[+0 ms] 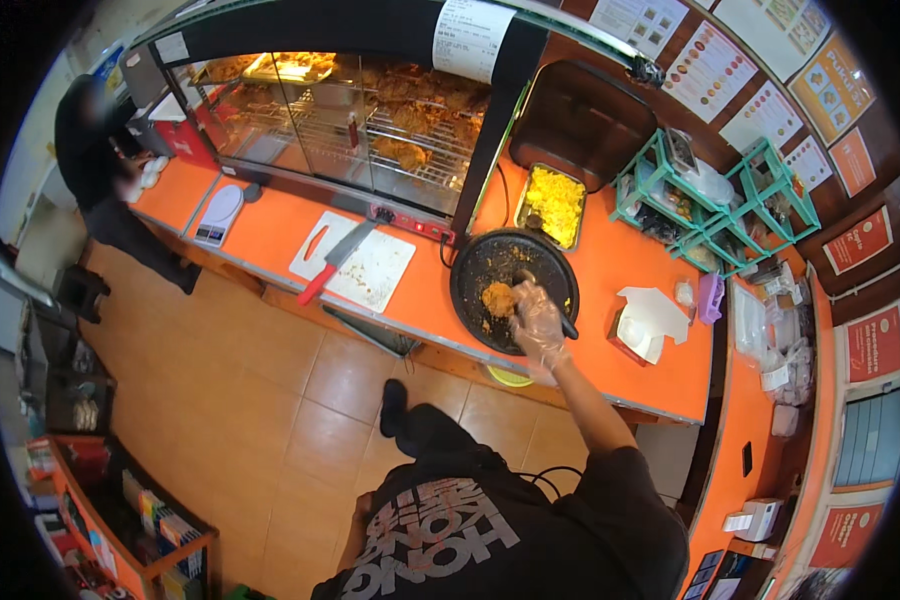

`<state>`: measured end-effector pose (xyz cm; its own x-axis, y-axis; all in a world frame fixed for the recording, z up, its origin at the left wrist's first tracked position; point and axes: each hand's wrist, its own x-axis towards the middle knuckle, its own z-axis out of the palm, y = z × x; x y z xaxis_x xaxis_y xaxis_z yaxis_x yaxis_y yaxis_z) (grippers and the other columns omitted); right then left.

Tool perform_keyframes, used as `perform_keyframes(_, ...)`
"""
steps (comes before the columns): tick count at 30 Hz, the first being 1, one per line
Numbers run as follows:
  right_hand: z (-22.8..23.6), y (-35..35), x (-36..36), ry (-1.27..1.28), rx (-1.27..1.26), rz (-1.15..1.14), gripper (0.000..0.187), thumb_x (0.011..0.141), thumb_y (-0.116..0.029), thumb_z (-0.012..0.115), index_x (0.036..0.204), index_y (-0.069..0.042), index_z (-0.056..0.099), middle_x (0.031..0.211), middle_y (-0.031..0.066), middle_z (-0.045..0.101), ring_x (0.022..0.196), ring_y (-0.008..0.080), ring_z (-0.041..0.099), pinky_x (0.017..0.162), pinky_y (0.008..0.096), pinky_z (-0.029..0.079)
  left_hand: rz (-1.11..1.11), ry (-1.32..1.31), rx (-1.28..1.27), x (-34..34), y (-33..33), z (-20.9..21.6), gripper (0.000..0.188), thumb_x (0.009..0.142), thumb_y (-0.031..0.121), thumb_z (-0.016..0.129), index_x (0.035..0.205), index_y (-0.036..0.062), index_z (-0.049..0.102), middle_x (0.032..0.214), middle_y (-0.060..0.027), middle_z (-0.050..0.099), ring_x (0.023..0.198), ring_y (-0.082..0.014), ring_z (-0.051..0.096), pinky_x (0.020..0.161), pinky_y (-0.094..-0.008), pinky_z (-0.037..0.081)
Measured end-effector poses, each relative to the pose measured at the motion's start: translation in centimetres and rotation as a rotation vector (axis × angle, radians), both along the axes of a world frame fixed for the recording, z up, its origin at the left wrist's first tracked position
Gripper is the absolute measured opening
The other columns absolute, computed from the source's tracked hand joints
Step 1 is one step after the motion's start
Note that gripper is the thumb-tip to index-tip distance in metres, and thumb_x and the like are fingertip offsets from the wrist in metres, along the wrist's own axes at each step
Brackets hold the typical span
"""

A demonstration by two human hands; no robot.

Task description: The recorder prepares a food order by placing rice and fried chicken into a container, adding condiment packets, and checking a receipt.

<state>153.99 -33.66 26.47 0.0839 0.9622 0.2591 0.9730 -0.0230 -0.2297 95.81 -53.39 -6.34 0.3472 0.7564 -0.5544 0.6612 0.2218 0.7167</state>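
One knife (348, 246) is laid slantwise over the white board (385, 265), its blade aimed at the upper right and its red handle left jutting past the near edge, probably so that it can be gripped easily. The left hand is not shown, so its state cannot be told. Within the black mortar (467, 268), a little left of its middle, the chicken (497, 299) is set, likely so that crumbs are caught by the rim; it is a rounded lump, and no clear long axis or direction can be made out. By the right hand (538, 320), gloved in clear plastic, its right side is met with bent fingers; whether it is pinched or merely pressed cannot be told. Farther right, the box (658, 312) is left open, perhaps so that its inside can be reached
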Motion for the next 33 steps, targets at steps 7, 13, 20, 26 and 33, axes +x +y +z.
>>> perform_keyframes(7, 1.2, 3.3, 4.2, 0.085, -0.541, -0.437, 0.065, 0.091, -0.030, 0.063, 0.144, -0.007, 0.033, 0.140, 0.0214, 0.044, 0.116, 0.0385, 0.055, 0.097, 0.0464, 0.048, 0.110, 0.130, -0.323, -2.5, -0.3, 3.6, 0.041, 0.091, 0.024, 0.048, 0.118, -0.0031, 0.062, 0.102, -0.0172, 0.070, 0.088, -0.0282, 0.066, 0.073, -0.0396, 0.051)
perform_keyframes(13, 2.5, 4.0, 9.0, -0.327, -0.613, 0.103, 0.070, 0.075, -0.032, 0.079, 0.138, -0.020, 0.050, 0.135, 0.0183, 0.053, 0.121, 0.0334, 0.055, 0.100, 0.0413, 0.046, 0.165, 0.079, -0.354, 1.2, 4.9, 8.5, 0.041, 0.094, 0.024, 0.046, 0.124, -0.0002, 0.059, 0.107, -0.0176, 0.068, 0.088, -0.0294, 0.065, 0.072, -0.0419, 0.051)
perform_keyframes(20, 4.3, 3.1, 0.4, 0.406, -0.496, -0.248, 0.067, 0.081, -0.033, 0.073, 0.133, -0.006, 0.041, 0.110, 0.0273, 0.064, 0.108, 0.0392, 0.061, 0.093, 0.0436, 0.048, 0.487, -0.050, -0.572, 8.0, 11.4, 7.8, 0.033, 0.095, 0.024, 0.051, 0.119, 0.0037, 0.060, 0.102, -0.0163, 0.067, 0.083, -0.0278, 0.066, 0.067, -0.0447, 0.055)
perform_keyframes(26, 9.6, 6.1, -0.4, 0.201, -0.685, -0.218, 0.054, 0.085, -0.028, 0.069, 0.129, -0.009, 0.046, 0.103, 0.0246, 0.065, 0.101, 0.0395, 0.064, 0.088, 0.0448, 0.050, 0.500, -0.222, -0.454, 10.5, 12.7, 8.1, 0.035, 0.095, 0.027, 0.051, 0.118, 0.0016, 0.059, 0.103, -0.0162, 0.067, 0.084, -0.0267, 0.066, 0.066, -0.0418, 0.055)
perform_keyframes(33, 0.6, 3.3, -0.1, 0.285, -0.476, -0.278, 0.070, 0.084, -0.033, 0.069, 0.138, -0.001, 0.040, 0.112, 0.0299, 0.062, 0.105, 0.0400, 0.063, 0.090, 0.0443, 0.051, 0.670, -0.227, -0.558, 7.2, 6.5, 6.0, 0.037, 0.095, 0.026, 0.048, 0.120, 0.0016, 0.059, 0.104, -0.0168, 0.067, 0.084, -0.0285, 0.066, 0.065, -0.0421, 0.055)
